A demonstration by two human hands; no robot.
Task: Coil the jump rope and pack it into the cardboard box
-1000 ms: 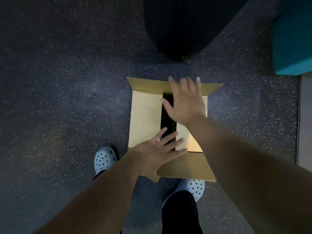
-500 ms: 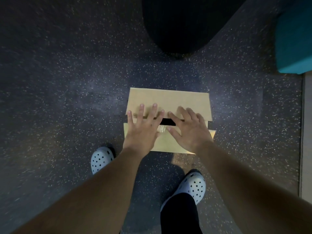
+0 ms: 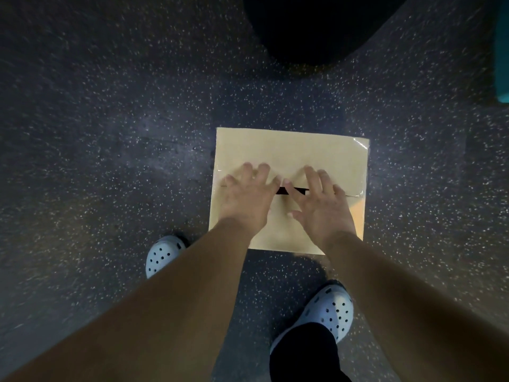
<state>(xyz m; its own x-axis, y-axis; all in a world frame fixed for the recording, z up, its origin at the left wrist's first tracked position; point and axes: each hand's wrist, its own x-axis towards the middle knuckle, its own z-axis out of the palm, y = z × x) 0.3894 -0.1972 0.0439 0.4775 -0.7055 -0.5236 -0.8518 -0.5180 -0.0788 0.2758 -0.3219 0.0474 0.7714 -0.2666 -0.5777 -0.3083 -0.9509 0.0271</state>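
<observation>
The cardboard box lies on the dark speckled floor in front of my feet, its top flaps folded down almost flat. A thin dark gap shows along the seam between the far and near flaps. My left hand presses flat on the flaps left of the middle, fingers spread across the seam. My right hand presses flat on the right half, fingers spread too. The jump rope is hidden; I see none of it.
My feet in pale perforated clogs stand just behind the box. A large black rounded object sits on the floor beyond it. A teal block is at the far right edge.
The far and near flaps have come down over the side flaps. Both hands moved from the side flaps onto the seam and now press the top nearly flat; the gap has narrowed.
</observation>
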